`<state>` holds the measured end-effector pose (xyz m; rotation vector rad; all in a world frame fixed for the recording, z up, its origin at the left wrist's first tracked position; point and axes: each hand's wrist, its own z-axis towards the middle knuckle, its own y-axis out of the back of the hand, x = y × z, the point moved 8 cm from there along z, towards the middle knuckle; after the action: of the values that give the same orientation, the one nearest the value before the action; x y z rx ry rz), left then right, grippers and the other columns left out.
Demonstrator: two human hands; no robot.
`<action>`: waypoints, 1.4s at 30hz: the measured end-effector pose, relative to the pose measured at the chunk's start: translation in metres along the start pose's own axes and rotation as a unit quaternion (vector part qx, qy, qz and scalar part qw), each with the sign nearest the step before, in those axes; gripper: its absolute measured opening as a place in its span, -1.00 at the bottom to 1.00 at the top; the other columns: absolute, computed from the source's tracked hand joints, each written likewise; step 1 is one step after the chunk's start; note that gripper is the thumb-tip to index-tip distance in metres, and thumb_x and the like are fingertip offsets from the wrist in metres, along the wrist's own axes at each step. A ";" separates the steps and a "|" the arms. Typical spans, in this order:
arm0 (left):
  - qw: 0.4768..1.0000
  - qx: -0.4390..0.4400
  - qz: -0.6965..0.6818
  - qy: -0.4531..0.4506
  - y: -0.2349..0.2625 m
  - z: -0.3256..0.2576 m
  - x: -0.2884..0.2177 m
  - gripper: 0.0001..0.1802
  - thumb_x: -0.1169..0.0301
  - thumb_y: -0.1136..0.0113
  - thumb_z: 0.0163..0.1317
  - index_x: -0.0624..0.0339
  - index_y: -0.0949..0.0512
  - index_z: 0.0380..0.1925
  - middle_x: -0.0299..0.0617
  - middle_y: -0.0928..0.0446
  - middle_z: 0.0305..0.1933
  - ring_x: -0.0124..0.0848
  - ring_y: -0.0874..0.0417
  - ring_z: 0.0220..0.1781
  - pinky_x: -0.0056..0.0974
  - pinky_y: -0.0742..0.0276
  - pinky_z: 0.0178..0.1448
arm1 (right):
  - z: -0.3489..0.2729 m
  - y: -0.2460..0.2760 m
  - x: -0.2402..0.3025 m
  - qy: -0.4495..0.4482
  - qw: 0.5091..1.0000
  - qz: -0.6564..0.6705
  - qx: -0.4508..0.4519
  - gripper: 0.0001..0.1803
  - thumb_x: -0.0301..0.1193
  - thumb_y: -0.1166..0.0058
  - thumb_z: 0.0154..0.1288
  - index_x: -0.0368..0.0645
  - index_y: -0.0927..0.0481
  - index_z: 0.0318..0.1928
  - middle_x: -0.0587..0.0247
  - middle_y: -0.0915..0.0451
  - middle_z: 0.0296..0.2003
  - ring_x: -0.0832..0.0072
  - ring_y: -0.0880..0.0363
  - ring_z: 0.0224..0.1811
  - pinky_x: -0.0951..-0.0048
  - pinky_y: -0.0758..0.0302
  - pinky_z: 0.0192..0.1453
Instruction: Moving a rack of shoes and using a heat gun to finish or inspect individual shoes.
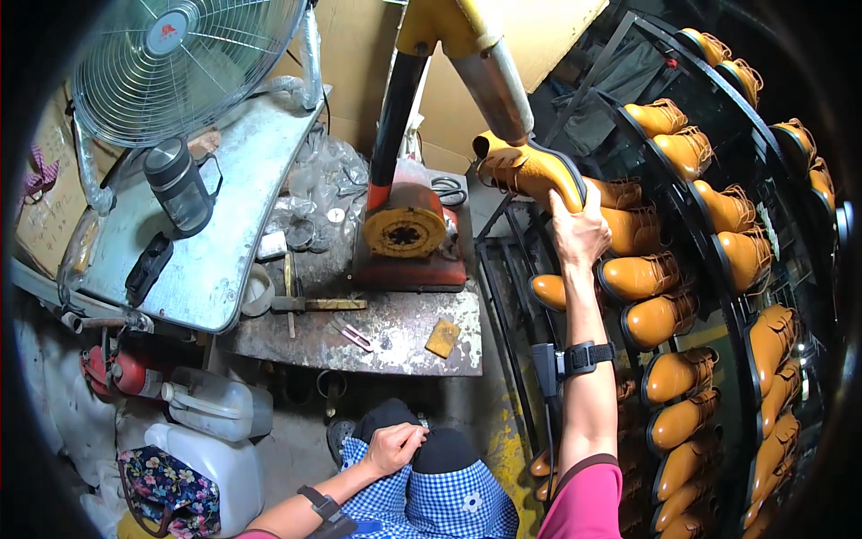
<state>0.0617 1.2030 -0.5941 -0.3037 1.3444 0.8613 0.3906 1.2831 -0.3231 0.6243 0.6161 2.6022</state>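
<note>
My right hand (579, 232) is stretched forward and grips a tan boot with a black sole (530, 166). The boot sits upside down on the metal arm of a yellow and red press machine (409, 225). My left hand (393, 446) rests on my knee with its fingers curled, over a blue checked apron (440, 499), and holds nothing. Both wrists carry black straps.
A curved black rack (732, 296) on the right holds several tan boots. The worn workbench (395, 328) carries a hammer (314, 304), scissors (449, 190) and small tools. On the left are a fan (184, 63), a flask (180, 187), white jugs (215, 404) and a floral bag (171, 492).
</note>
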 end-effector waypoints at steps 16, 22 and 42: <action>0.999 -0.026 0.032 -0.018 -0.001 -0.004 -0.001 -0.77 0.48 0.04 0.28 0.38 -0.59 -0.38 -0.09 -0.62 -0.47 -0.39 -0.67 -0.47 -0.38 -0.58 -0.37 | 0.003 -0.014 0.019 -0.014 0.999 0.012 0.038 -0.41 -0.06 -0.25 0.01 0.03 -0.47 0.07 -0.07 -0.64 -0.39 0.02 -0.64 -0.31 0.12 -0.54 -0.17; 0.999 -0.016 0.042 -0.020 -0.005 -0.006 0.002 -0.78 0.48 0.03 0.28 0.35 -0.60 -0.35 -0.10 -0.62 -0.45 -0.40 -0.68 -0.45 -0.38 -0.59 -0.36 | 0.003 -0.006 0.015 -0.049 0.998 0.038 0.025 -0.39 -0.03 -0.26 -0.01 0.03 -0.48 0.07 -0.06 -0.64 -0.39 0.00 -0.64 -0.31 0.11 -0.54 -0.18; 0.999 -0.023 0.028 -0.022 -0.003 -0.006 -0.002 -0.78 0.47 0.02 0.27 0.35 -0.61 -0.39 -0.09 -0.62 -0.46 -0.39 -0.68 -0.48 -0.37 -0.58 -0.38 | -0.182 0.105 -0.132 -0.355 0.787 0.502 0.055 -0.67 -0.48 -0.17 0.20 -0.39 -0.52 -0.05 0.21 -0.59 -0.18 0.55 -0.56 -0.20 0.53 -0.48 -0.03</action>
<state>0.0595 1.1963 -0.5941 -0.2828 1.2974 0.9414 0.3801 1.0768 -0.4601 2.3500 0.1595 2.7730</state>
